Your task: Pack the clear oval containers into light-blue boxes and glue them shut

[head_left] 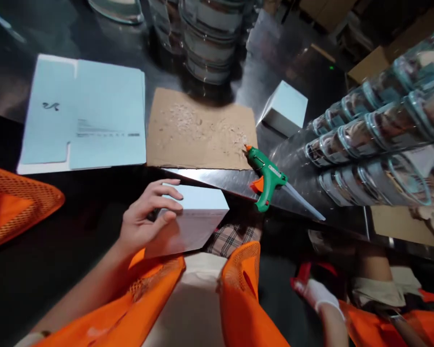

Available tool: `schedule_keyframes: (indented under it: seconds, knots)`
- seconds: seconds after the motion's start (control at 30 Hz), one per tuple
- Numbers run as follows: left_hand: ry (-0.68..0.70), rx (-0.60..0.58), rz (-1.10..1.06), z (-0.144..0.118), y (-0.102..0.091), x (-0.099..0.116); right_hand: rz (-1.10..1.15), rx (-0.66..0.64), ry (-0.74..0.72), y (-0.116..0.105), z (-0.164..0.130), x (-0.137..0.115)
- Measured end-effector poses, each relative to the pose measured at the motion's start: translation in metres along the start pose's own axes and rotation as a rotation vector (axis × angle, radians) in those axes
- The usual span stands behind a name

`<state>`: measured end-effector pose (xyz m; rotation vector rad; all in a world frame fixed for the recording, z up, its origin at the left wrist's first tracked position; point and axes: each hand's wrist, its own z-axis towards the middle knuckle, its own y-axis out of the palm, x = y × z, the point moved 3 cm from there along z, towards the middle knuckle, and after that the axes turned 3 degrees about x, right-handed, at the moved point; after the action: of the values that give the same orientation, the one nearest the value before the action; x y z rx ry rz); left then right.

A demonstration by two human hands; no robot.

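A bare left hand [148, 219] rests on a small pale-blue folded cardboard box [193, 212], fingers [166, 185] spread loosely over its near-left corner and thumb pressed against the box's shadowed side face; the hand is partly curled, not clenched. The box sits below the table's metal edge [217, 179], above the person's lap, its long axis running left to right and its lit top face turned upward. The right hand is not visible. On the table lie a green glue gun [266, 179], orange nozzle pointing up-left onto a brown cardboard sheet [198, 130], and a flat pale-blue box blank [94, 120].
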<state>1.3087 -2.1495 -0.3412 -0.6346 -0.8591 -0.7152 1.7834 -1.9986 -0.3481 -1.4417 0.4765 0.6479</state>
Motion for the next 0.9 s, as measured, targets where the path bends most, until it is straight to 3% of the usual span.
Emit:
schedule_keyframes:
  seconds: [0.07, 0.13, 0.27, 0.37, 0.43, 0.5, 0.63, 0.67, 0.73, 0.83, 0.9]
  knots:
    - [0.022, -0.045, -0.027, 0.003, 0.009, 0.003, -0.047, 0.018, 0.014, 0.004, -0.003, -0.017]
    - [0.025, -0.076, -0.059, 0.005, 0.020, 0.008, -0.033, 0.012, -0.090, 0.020, -0.004, -0.048]
    - [0.020, -0.092, -0.115, 0.007, 0.035, 0.020, 0.224, -0.236, -0.607, 0.078, -0.004, -0.128]
    - [0.064, -0.065, -0.155, 0.005, 0.037, 0.030, 0.432, -0.286, -0.796, 0.113, -0.011, -0.164]
    - [0.090, -0.051, -0.152, -0.001, 0.036, 0.034, 0.549, -0.244, -0.791, 0.123, -0.018, -0.166]
    - [0.071, -0.033, -0.140, -0.009, 0.031, 0.032, 0.613, -0.158, -0.697, 0.121, -0.024, -0.153]
    - [-0.146, 0.146, -0.173, -0.017, 0.014, 0.016, 0.460, 0.146, -0.425, 0.097, -0.025, -0.117]
    - [-0.206, 0.219, -0.175, -0.017, 0.012, 0.012, 0.379, 0.185, -0.462, 0.092, -0.027, -0.116]
    - [-0.294, 0.381, -0.165, -0.012, 0.012, 0.008, 0.232, 0.134, -0.684, 0.094, -0.036, -0.124]
    - [-0.427, 0.609, -0.209, -0.005, 0.029, 0.009, 0.076, 0.034, -1.032, 0.121, -0.061, -0.142]
    - [-0.591, 0.602, -0.311, -0.005, 0.050, 0.009, -0.034, 0.145, -1.098, 0.137, -0.070, -0.144]
